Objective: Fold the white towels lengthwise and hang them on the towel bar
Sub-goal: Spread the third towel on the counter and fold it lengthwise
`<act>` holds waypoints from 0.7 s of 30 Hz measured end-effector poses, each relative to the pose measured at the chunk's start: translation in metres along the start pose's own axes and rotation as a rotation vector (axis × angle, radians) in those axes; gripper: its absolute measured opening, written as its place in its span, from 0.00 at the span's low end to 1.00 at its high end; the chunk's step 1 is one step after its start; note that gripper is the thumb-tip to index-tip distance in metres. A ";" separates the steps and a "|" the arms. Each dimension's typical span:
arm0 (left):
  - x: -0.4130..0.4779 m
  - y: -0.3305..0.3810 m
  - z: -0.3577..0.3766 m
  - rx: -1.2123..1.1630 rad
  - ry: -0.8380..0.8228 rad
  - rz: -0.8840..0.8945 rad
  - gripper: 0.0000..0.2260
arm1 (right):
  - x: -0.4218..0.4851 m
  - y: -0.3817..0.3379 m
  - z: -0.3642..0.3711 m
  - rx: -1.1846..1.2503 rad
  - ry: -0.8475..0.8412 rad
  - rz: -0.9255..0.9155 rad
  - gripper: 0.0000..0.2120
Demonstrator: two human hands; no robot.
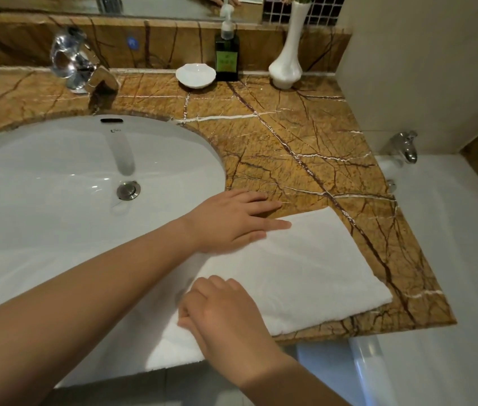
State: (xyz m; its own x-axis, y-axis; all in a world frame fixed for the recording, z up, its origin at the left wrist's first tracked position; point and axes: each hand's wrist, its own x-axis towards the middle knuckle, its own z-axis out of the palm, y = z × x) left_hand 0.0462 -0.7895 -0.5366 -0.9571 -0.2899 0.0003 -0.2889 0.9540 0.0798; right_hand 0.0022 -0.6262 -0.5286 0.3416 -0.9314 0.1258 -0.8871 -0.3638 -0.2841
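Left hand (232, 221): mine, flat, fingers straight, pressing the towel's far left edge.
Right hand (220, 309): my fingers curl round the towel's near left fold.
Towel (305, 273): folded on the countertop (290, 142), right of the sink (56, 171), its left end overhanging the basin.
Handling: probably light, soft and floppy; I'd grip along the folded edge.

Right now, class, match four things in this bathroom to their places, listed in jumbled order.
Things: 1 folded white towel; 2 tall white ceramic vase; 3 dark green pump soap bottle; 4 round metal drain plug.
Places: A in the white sink basin; B beside the small white dish; C under left hand and right hand; D back right of the brown marble counter.
Pairs: 1-C, 2-D, 3-B, 4-A.
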 end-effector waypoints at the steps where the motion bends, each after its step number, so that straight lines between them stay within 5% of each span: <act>1: 0.000 0.000 0.000 -0.001 -0.001 -0.002 0.21 | -0.001 0.001 0.000 0.025 -0.008 0.012 0.08; 5: 0.000 0.000 -0.001 0.010 0.008 -0.013 0.21 | -0.011 0.010 -0.010 0.133 0.071 -0.018 0.09; 8: 0.002 -0.001 -0.001 0.019 0.029 -0.023 0.20 | -0.034 0.038 -0.016 0.120 0.203 0.206 0.15; 11: 0.003 -0.001 0.000 0.044 0.055 -0.031 0.20 | -0.053 0.063 -0.021 -0.080 0.008 0.530 0.29; 14: 0.002 0.002 0.000 0.099 0.054 -0.053 0.20 | -0.058 0.068 -0.020 -0.070 -0.099 0.500 0.31; 18: -0.007 0.036 -0.006 0.033 0.192 -0.360 0.21 | -0.042 0.097 -0.037 0.047 0.076 0.576 0.29; 21: -0.027 0.091 0.001 -0.108 0.256 -0.543 0.22 | -0.031 0.121 -0.034 -0.016 -0.024 0.507 0.29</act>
State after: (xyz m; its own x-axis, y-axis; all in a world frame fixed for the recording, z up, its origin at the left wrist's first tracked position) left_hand 0.0459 -0.6949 -0.5303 -0.6338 -0.7547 0.1695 -0.7173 0.6555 0.2363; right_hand -0.1261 -0.6410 -0.5341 -0.1265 -0.9909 -0.0462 -0.9479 0.1345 -0.2888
